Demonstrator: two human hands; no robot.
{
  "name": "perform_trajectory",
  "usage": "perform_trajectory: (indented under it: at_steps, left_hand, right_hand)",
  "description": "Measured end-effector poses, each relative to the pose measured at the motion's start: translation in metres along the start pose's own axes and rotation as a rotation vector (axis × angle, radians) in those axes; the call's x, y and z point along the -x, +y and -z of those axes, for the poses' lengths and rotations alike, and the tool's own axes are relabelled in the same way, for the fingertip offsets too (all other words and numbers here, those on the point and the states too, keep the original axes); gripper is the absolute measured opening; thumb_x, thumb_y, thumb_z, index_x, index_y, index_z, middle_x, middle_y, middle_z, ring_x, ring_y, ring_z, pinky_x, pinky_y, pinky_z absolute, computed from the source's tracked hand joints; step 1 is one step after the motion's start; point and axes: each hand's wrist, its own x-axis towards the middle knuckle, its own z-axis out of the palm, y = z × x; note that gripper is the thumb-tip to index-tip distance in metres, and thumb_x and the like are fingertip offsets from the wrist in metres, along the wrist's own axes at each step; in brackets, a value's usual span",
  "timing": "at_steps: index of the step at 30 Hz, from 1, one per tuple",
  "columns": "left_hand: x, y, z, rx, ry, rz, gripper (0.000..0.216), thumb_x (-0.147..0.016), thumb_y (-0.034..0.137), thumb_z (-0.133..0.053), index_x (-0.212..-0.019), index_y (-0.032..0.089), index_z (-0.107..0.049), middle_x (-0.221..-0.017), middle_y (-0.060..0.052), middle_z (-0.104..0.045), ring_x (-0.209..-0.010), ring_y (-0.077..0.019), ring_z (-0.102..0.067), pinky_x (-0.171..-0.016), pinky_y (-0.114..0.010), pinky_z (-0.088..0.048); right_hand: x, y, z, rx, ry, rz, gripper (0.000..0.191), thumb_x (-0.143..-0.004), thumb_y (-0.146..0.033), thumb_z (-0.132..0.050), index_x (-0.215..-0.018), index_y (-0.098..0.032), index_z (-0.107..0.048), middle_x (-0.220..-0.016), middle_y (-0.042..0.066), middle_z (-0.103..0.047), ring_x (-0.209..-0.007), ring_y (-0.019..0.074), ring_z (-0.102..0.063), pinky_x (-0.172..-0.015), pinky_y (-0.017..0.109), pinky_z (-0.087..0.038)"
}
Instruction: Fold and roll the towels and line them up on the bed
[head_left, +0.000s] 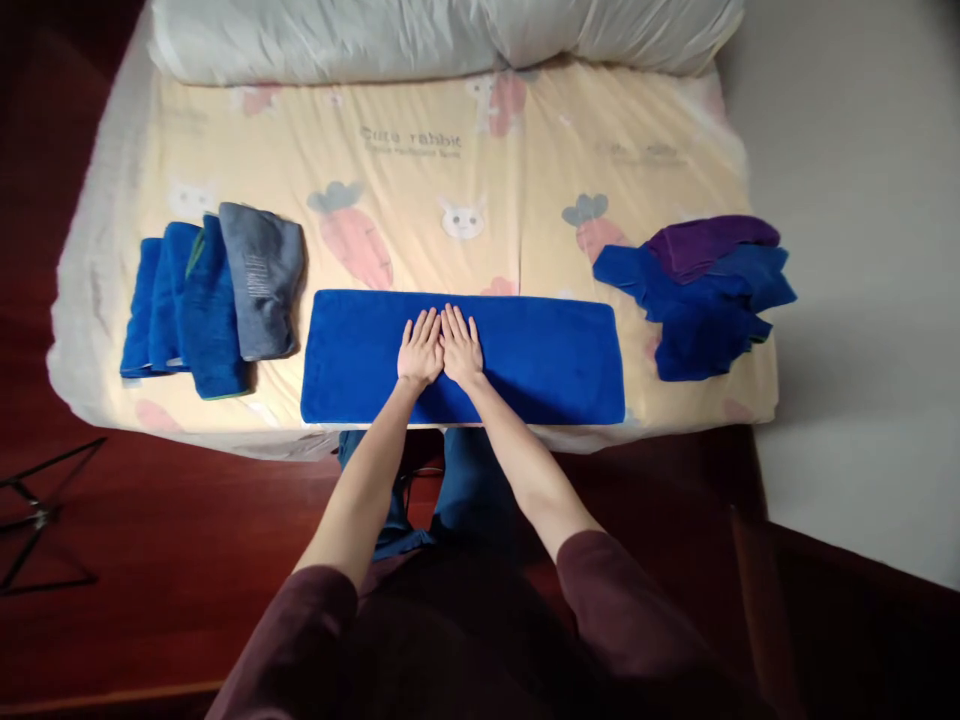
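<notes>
A long blue towel (540,355) lies folded into a strip across the near edge of the bed (420,190). My left hand (420,350) and my right hand (460,347) rest side by side on its middle, palms down, fingers stretched flat and touching each other. Neither hand holds anything.
Folded blue towels (180,300) with a grey one (262,275) stand in a row at the left. A loose heap of blue and purple cloths (705,290) lies at the right. A white rolled duvet (435,35) spans the far end. A dark wooden floor (150,560) lies below, with a black stand (37,515) at the left.
</notes>
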Motion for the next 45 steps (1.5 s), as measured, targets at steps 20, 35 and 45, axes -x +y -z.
perform_trajectory:
  at_steps: [20,35,45]
  left_hand:
    - [-0.029,-0.161,0.079,-0.058,0.217,0.312,0.091,-0.090,0.077,-0.026,-0.160,0.020,-0.039,-0.173,0.009,-0.011,-0.159,-0.0412,-0.005,-0.132,-0.059,-0.004]
    - [0.015,-0.087,0.114,-0.099,0.108,0.238,0.078,-0.100,0.057,-0.041,-0.162,0.010,-0.031,-0.174,-0.012,-0.009,-0.162,-0.0304,0.002,-0.132,-0.056,0.002]
    - [0.366,-0.062,0.081,-0.112,-0.496,0.538,0.069,-0.088,0.045,-0.035,-0.145,0.017,-0.060,-0.149,-0.028,-0.054,-0.144,-0.0461,-0.045,-0.114,-0.065,-0.040]
  right_hand:
    - [0.049,0.300,0.119,0.336,0.091,-0.261,0.062,-0.113,-0.042,-0.016,-0.162,-0.004,-0.019,-0.172,0.015,-0.018,-0.160,0.0152,-0.009,-0.128,0.047,-0.012]
    - [0.062,0.219,0.130,0.291,0.184,-0.402,0.068,-0.111,-0.041,-0.020,-0.162,0.004,-0.014,-0.171,0.026,-0.007,-0.162,0.0285,-0.003,-0.126,0.064,-0.006]
    - [0.277,0.163,0.063,-0.022,0.272,-0.819,0.079,-0.101,-0.053,-0.018,-0.166,-0.008,-0.020,-0.173,0.019,-0.011,-0.161,0.0362,-0.009,-0.126,0.067,-0.012]
